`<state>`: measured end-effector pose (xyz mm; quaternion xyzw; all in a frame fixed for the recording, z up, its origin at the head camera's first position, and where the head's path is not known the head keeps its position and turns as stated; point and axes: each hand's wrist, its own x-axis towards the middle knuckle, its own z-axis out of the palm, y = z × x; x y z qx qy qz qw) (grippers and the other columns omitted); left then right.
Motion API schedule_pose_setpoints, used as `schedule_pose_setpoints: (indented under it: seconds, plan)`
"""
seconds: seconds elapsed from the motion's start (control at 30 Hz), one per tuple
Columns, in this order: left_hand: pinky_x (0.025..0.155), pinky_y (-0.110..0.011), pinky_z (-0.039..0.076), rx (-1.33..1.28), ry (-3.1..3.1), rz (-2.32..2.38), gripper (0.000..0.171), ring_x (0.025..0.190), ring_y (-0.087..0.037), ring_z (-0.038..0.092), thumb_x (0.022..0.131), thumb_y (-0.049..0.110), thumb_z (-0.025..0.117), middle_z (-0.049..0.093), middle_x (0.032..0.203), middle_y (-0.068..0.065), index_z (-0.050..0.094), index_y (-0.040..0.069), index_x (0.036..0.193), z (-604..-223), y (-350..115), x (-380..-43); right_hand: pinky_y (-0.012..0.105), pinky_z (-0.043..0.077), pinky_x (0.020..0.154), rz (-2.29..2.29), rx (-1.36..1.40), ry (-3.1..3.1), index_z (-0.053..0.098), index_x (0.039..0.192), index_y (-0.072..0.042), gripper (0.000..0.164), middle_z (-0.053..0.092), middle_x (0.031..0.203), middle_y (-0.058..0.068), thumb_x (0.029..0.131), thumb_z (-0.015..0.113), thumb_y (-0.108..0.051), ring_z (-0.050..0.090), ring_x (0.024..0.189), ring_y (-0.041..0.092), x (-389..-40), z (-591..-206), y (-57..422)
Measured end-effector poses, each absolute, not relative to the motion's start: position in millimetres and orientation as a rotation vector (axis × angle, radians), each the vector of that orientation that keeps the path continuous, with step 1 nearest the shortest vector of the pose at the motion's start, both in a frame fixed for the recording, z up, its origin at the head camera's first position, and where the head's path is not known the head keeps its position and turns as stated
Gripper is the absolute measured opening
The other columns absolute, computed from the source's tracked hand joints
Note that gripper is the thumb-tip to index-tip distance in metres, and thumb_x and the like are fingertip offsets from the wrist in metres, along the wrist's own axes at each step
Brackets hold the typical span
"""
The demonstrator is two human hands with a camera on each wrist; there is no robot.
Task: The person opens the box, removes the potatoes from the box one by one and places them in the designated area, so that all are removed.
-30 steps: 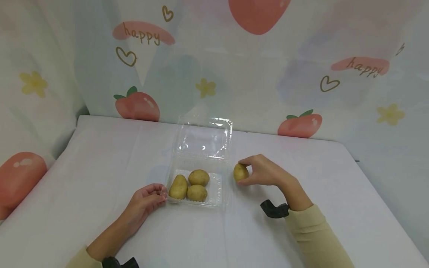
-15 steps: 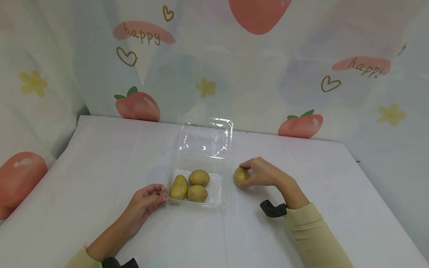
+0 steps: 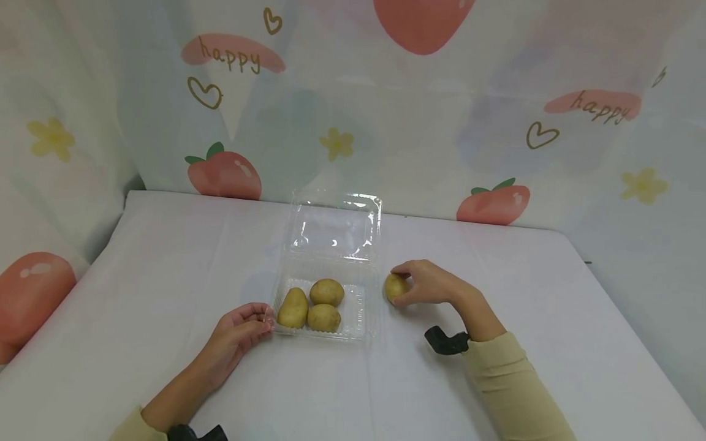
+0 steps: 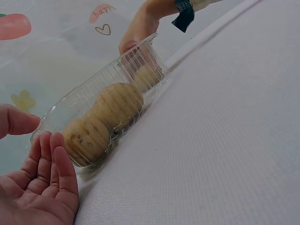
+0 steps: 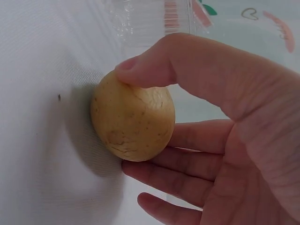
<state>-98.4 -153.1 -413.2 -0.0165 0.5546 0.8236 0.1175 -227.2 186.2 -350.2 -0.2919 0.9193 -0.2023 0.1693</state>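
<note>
A clear plastic clamshell box [image 3: 358, 312] lies with its lid [image 3: 336, 229] tipped back on the table. Inside it are three potatoes: a long one [image 3: 293, 308] at the left, and two rounder ones, one [image 3: 327, 292] behind the other [image 3: 324, 318]. My left hand [image 3: 242, 334] holds the box's front left edge, its thumb and fingertips either side of the rim in the left wrist view. To the right of the box, my right hand [image 3: 432, 285] grips a fourth potato [image 5: 133, 119] between thumb and fingers, close over the white cloth.
A white cloth [image 3: 469, 392] covers the table. Behind it stands a printed backdrop [image 3: 419, 141] with peaches, hearts and flowers, which also runs along the left side. Black straps are on both wrists.
My right hand has lowered slightly with the potato, down toward the cloth. The left hand and the box with its potatoes have stayed in place.
</note>
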Motion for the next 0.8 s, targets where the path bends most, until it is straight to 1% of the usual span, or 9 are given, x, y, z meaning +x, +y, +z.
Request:
schedule_pose_setpoints:
  seconds: [0.23, 0.53, 0.67, 0.8]
  plan:
    - [0.077, -0.024, 0.048, -0.052, 1.619, 2.415, 0.021, 0.081, -0.011, 0.056, 0.082, -0.006, 0.05, 0.054, 0.09, -0.006, 0.046, -0.008, 0.103, -412.7, -152.5, -98.2, 0.037, 0.044, 0.084, -0.585, -0.835, 2.62, 0.056, 0.115, 0.005, 0.052, 0.059, 0.106, 0.008, 0.073, 0.07, -0.021, 0.052, 0.097, 0.022, -226.3, -351.1, 186.3]
    - [0.078, -0.024, 0.048, -0.028, 1.617, 2.423, 0.021, 0.083, -0.011, 0.056, 0.083, -0.006, 0.05, 0.053, 0.09, -0.006, 0.045, -0.01, 0.103, -412.8, -152.7, -97.4, 0.037, 0.044, 0.084, -0.559, -0.783, 2.62, 0.054, 0.119, 0.004, 0.063, 0.058, 0.109, 0.009, 0.072, 0.076, -0.031, 0.052, 0.099, 0.022, -225.1, -351.6, 184.6]
    - [0.078, -0.024, 0.048, -0.029, 1.616, 2.42, 0.022, 0.083, -0.011, 0.056, 0.083, -0.006, 0.05, 0.053, 0.09, -0.006, 0.045, -0.01, 0.104, -412.5, -152.5, -97.4, 0.039, 0.044, 0.084, -0.551, -0.792, 2.63, 0.054, 0.118, 0.005, 0.064, 0.059, 0.108, 0.01, 0.071, 0.077, -0.032, 0.052, 0.1, 0.024, -224.7, -351.2, 184.6]
    - [0.078, -0.023, 0.048, -0.024, 1.607, 2.425, 0.021, 0.083, -0.011, 0.056, 0.083, -0.006, 0.05, 0.053, 0.09, -0.006, 0.045, -0.009, 0.103, -412.3, -152.5, -97.4, 0.041, 0.043, 0.088, -0.555, -0.803, 2.633, 0.054, 0.118, 0.006, 0.065, 0.058, 0.11, 0.012, 0.071, 0.077, -0.032, 0.052, 0.103, 0.026, -223.6, -350.2, 184.9]
